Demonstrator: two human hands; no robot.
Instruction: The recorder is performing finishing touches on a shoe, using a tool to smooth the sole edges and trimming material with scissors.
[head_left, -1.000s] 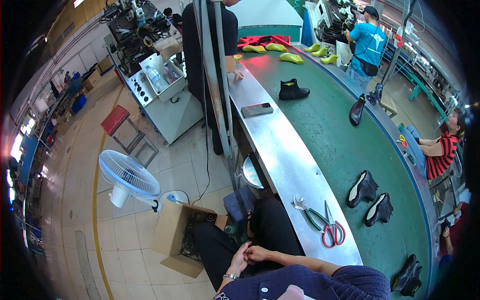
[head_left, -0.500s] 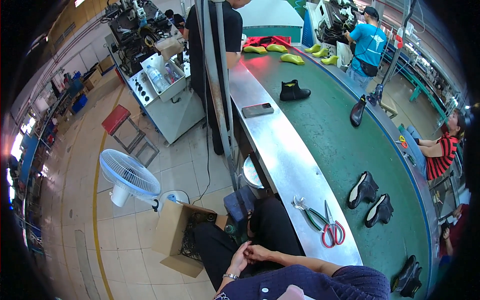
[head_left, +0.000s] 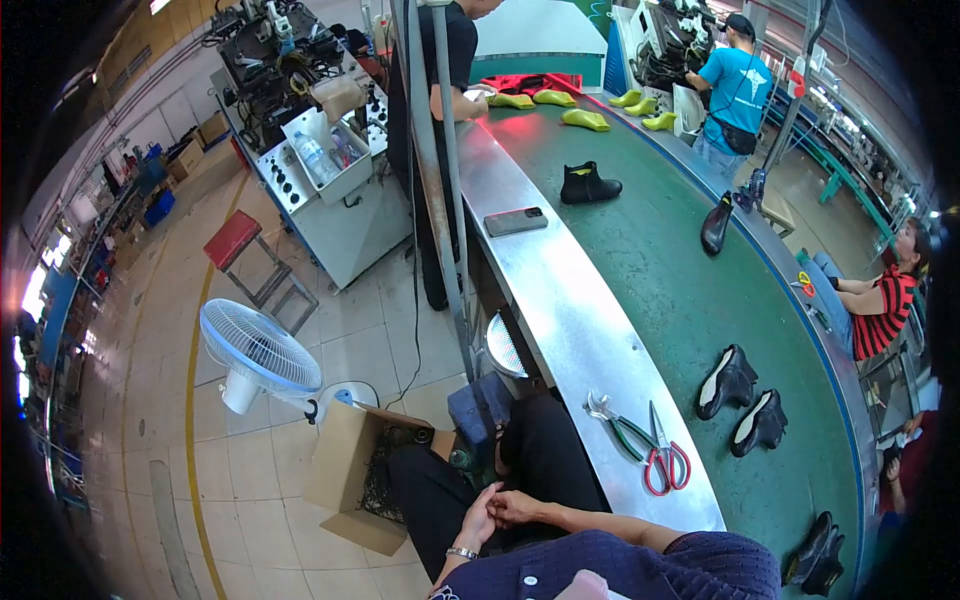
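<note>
While both hands rest together above the lap, the right hand (head_left: 512, 508) has its fingers bent against those of the left hand (head_left: 479, 516). The two grips touch each other, but I cannot tell whether either is pressed fully together or pinches something small, as the fingers hide what lies between them. If something is there, a loosened finger could let it drop between the knees, out of easy sight.

Nearest on the left, just beside the leg, is an open box (head_left: 336, 462) with a dark tangle (head_left: 383, 482) in it; a knee swung outward could shove it or snag a strand.

To the right, pliers (head_left: 623, 433) and scissors (head_left: 662, 453) lie close together on the bench (head_left: 570, 300), the blades pointing away from the body. Because they sit so near each other, lifting one carelessly could drag the other, and a sweep of the right elbow could knock either off. Farther along, a phone (head_left: 515, 221) lies at the bench's floor-side edge, where a bump could tip it over.

Beyond, two black shoes (head_left: 735, 384) lie on the belt (head_left: 640, 290); if it ran unwatched, they could drift out of reach.
</note>
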